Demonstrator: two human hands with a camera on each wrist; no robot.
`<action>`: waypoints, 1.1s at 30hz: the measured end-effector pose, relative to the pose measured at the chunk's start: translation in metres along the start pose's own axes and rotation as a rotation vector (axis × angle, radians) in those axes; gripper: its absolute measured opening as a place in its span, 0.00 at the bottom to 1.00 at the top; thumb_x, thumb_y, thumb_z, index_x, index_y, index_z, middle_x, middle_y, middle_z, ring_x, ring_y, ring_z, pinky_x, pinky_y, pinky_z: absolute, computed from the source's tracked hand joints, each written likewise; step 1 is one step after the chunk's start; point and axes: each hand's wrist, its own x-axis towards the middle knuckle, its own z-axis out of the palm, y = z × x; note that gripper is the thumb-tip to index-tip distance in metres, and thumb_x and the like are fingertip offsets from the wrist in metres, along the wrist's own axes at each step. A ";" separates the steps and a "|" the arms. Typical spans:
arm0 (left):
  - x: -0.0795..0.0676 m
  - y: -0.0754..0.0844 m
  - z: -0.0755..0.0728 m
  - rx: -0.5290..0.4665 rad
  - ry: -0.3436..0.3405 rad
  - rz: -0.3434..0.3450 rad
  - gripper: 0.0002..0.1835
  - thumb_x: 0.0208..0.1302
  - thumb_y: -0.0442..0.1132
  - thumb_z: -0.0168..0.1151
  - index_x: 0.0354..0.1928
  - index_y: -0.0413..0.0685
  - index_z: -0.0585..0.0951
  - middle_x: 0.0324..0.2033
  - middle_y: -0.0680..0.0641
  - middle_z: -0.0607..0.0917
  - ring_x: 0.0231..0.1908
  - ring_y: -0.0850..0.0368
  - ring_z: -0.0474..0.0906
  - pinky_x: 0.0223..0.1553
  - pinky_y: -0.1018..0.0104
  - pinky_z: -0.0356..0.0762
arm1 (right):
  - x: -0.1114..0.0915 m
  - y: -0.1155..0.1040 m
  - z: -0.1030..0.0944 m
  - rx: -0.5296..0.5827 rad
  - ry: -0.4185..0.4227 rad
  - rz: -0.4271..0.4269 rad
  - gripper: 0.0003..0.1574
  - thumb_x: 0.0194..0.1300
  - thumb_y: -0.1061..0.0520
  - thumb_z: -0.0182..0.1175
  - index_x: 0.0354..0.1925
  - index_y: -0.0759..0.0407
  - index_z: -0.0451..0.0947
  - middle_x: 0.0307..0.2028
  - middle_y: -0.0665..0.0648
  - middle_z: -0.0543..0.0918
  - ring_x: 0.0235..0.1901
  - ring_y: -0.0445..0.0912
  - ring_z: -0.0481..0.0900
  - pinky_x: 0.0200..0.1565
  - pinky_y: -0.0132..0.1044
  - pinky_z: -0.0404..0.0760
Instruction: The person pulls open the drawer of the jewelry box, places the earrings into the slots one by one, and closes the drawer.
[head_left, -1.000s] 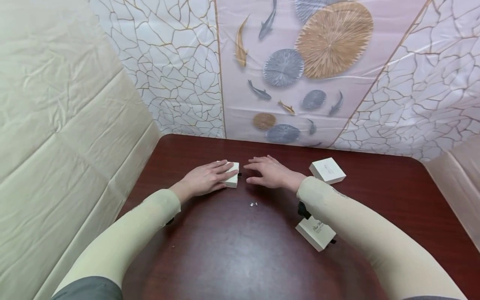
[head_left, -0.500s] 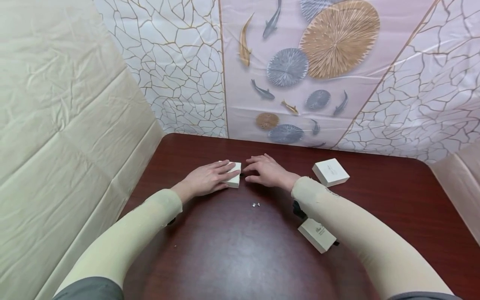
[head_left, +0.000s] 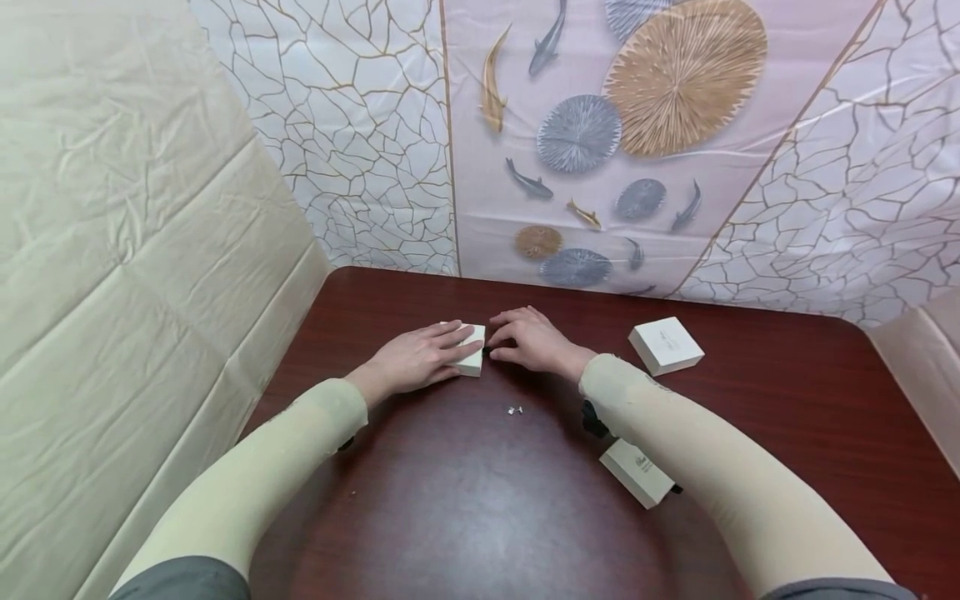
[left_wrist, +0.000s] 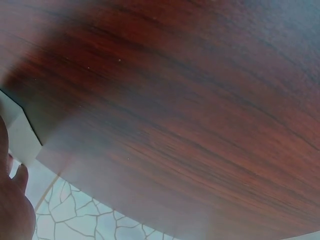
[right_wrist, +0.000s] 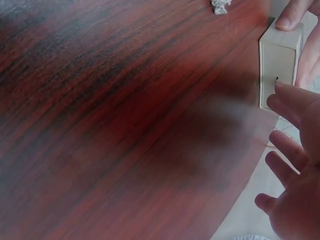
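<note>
A small white drawer-style box (head_left: 472, 362) lies on the dark red table in the head view. My left hand (head_left: 412, 358) holds it from the left, fingers over its top and thumb along its near side. From the right, my right hand (head_left: 534, 342) pinches a small black pull tab (head_left: 487, 351) on the box's right end with thumb and forefinger. The right wrist view shows those fingertips at the tab on the box's end face (right_wrist: 276, 65); the other fingers are spread loosely. Only a corner of the box (left_wrist: 22, 137) shows in the left wrist view.
Small silvery pieces (head_left: 514, 410) lie on the table nearer than the hands. One white box (head_left: 666, 345) stands at the back right. Another box (head_left: 637, 473) with a black tab lies beside the right forearm. Patterned cloth (head_left: 375, 142) hangs behind the table's far edge.
My right hand has moved left to the box's end, and its thumb and forefinger have closed on the black tab. The left hand stays on the box. The head view has shifted slightly.
</note>
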 end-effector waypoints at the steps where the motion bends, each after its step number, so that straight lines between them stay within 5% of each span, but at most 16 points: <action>1: 0.000 0.000 0.000 0.002 0.003 0.001 0.31 0.79 0.53 0.62 0.79 0.56 0.73 0.76 0.42 0.73 0.77 0.43 0.68 0.77 0.54 0.65 | 0.001 0.000 0.001 0.004 0.004 0.001 0.14 0.73 0.53 0.70 0.52 0.57 0.92 0.69 0.65 0.79 0.72 0.63 0.71 0.77 0.70 0.55; 15: 0.001 0.001 -0.002 0.004 0.013 0.000 0.31 0.78 0.53 0.63 0.78 0.55 0.74 0.75 0.42 0.74 0.76 0.43 0.70 0.76 0.54 0.68 | 0.010 0.004 0.007 0.037 0.025 -0.022 0.09 0.72 0.54 0.71 0.44 0.58 0.92 0.65 0.64 0.83 0.67 0.62 0.76 0.75 0.61 0.65; 24: 0.001 0.003 -0.004 -0.009 0.003 -0.001 0.31 0.78 0.52 0.64 0.78 0.54 0.74 0.76 0.41 0.74 0.75 0.41 0.70 0.76 0.53 0.67 | 0.012 0.006 0.013 0.025 0.033 0.016 0.04 0.72 0.55 0.71 0.39 0.52 0.91 0.72 0.64 0.77 0.76 0.63 0.67 0.79 0.71 0.50; 33: 0.001 0.003 -0.004 -0.012 0.003 -0.004 0.31 0.79 0.51 0.64 0.78 0.54 0.74 0.76 0.42 0.74 0.75 0.41 0.70 0.76 0.52 0.68 | 0.011 0.006 0.018 -0.023 0.081 0.004 0.04 0.71 0.55 0.71 0.36 0.50 0.91 0.73 0.63 0.76 0.80 0.62 0.61 0.79 0.72 0.44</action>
